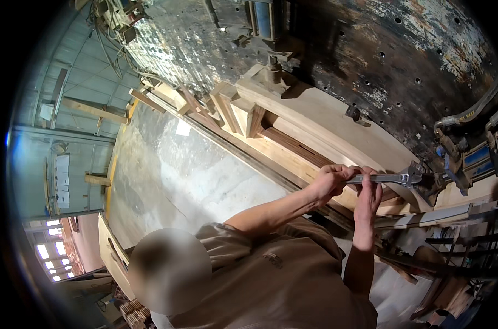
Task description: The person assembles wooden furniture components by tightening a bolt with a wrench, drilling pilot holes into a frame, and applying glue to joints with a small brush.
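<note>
Both my hands are on a silver adjustable wrench (392,179) that lies across the picture at right of centre. My left hand (333,181) is closed round the handle end, its fingers bunched together. Just beside it, my right hand (368,189) grips the handle from the near side, fingers curled over it. The wrench's head reaches dark metal hardware (426,186) next to a blue clamp (476,157); how the jaws sit there is too small to tell. Below the hands runs a long pale wooden form (337,140), with a brown laminated wood strip (295,145) along its inner side.
Beyond the form spreads a dark, worn metal plate (369,55) dotted with holes. A second blue clamp (262,21) stands on it at the top. Hoses (471,112) hang at the right edge. Wood blocks (238,112) stand along the form. Concrete floor (172,170) lies to the left.
</note>
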### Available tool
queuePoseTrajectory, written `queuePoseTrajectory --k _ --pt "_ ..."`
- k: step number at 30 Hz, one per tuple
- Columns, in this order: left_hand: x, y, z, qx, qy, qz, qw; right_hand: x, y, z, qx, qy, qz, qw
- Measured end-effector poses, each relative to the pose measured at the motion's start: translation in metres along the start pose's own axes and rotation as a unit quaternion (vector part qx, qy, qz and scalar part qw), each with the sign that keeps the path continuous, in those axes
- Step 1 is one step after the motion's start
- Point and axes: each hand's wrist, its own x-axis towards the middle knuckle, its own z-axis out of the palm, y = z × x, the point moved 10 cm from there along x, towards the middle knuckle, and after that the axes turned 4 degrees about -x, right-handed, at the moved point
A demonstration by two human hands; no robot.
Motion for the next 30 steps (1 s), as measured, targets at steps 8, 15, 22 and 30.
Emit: queuePoseTrajectory --k 8,15,22,30 --pt "-0.048 -0.017 -0.058 0.371 0.09 0.061 0.922 -0.008 -0.03 0.008 -0.207 -0.079 -0.083 0.972" --pt "-0.087 0.128 -0.127 0.586 0.32 0.252 0.701 -0.013 -0.091 0.055 -0.489 -0.084 -0.319 0.808" --pt "-0.067 0.293 -0.134 0.678 0.308 0.421 0.517 0.028 -0.068 0.159 -0.69 -0.123 -0.247 0.669" --pt "-0.01 0.362 -0.154 0.723 0.163 0.373 0.559 0.064 -0.053 0.249 -0.728 -0.101 -0.191 0.65"
